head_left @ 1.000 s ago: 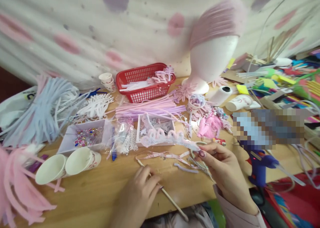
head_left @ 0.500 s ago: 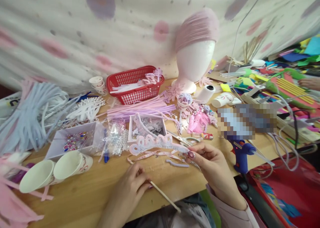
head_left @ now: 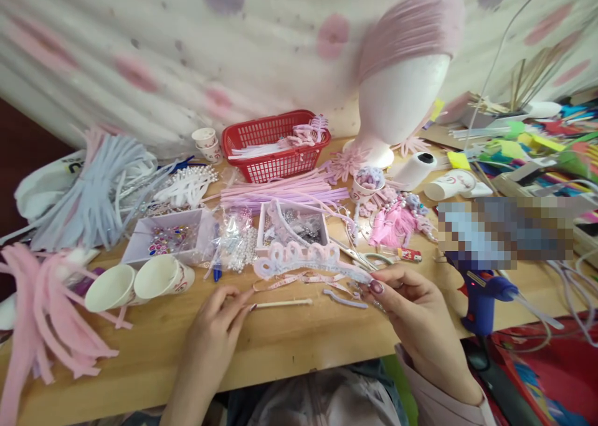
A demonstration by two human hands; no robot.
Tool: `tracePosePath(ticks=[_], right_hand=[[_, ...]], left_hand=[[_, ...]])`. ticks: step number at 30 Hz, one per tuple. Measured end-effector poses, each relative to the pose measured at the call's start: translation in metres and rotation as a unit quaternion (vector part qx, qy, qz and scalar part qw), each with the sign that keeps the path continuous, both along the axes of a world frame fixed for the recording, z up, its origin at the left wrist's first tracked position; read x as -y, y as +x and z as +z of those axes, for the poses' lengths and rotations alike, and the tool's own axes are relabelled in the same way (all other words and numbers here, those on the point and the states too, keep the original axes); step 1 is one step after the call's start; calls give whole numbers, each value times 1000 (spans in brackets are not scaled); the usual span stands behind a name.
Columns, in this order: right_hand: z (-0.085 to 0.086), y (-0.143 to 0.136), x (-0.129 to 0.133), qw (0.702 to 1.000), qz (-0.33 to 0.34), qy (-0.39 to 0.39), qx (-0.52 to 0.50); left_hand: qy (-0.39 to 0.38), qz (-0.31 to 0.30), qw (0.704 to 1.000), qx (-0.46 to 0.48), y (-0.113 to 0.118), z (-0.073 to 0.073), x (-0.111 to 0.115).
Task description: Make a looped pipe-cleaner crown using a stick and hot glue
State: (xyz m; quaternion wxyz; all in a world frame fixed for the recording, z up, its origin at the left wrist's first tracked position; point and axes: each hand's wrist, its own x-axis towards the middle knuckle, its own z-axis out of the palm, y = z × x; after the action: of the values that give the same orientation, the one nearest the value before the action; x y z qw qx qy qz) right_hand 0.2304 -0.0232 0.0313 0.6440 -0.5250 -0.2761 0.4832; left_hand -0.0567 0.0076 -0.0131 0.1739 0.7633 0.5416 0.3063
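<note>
Pinched between the thumb and fingers of my right hand (head_left: 411, 311) is the right end of a curved band of fuzzy pipe cleaner (head_left: 311, 263), pale blue with pink loops along its top. My left hand (head_left: 219, 326) is closed at the left end of a thin pale stick (head_left: 283, 303), which points right, level with the table edge. Just behind the stick lies a pink-and-white measuring tape (head_left: 289, 280). A short lilac pipe cleaner piece (head_left: 346, 299) rests on the wood near my right fingers. Scissors (head_left: 367, 258) lie behind the band.
A blue hot glue gun (head_left: 481, 301) stands at the right. White boxes of gems (head_left: 135, 242) and two paper cups (head_left: 161, 276) are at the left. Behind are a red basket (head_left: 275, 170) and a white mannequin head (head_left: 402, 96). Pink strips (head_left: 60, 314) hang at the left edge.
My left hand has moved left and swung the stick from pointing toward me to lying sideways. The right hand keeps its hold on the looped band. The view has shifted left.
</note>
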Motion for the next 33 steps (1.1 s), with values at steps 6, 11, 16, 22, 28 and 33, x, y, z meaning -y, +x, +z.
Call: tracePosePath(ticks=[6,11,16,22,28,33], right_hand=[[-1,-14,-5,997,64,42,8],[0,-28,0,992,93,56,60],[-4,-36,3,982,55,73,165],[-14,-37,5,964,57,78,249],[-20,-36,2,936,88,118,320],[-24,-35,-2,906,115,139,383]], left_hand=[[-165,139,917,335,51,30,21],[-240,184,787,537,91,47,22],[-262,212,770,542,86,36,16],[-271,243,763,534,82,22,17],[-259,242,775,523,81,17,17],[-225,240,790,518,78,16,19]])
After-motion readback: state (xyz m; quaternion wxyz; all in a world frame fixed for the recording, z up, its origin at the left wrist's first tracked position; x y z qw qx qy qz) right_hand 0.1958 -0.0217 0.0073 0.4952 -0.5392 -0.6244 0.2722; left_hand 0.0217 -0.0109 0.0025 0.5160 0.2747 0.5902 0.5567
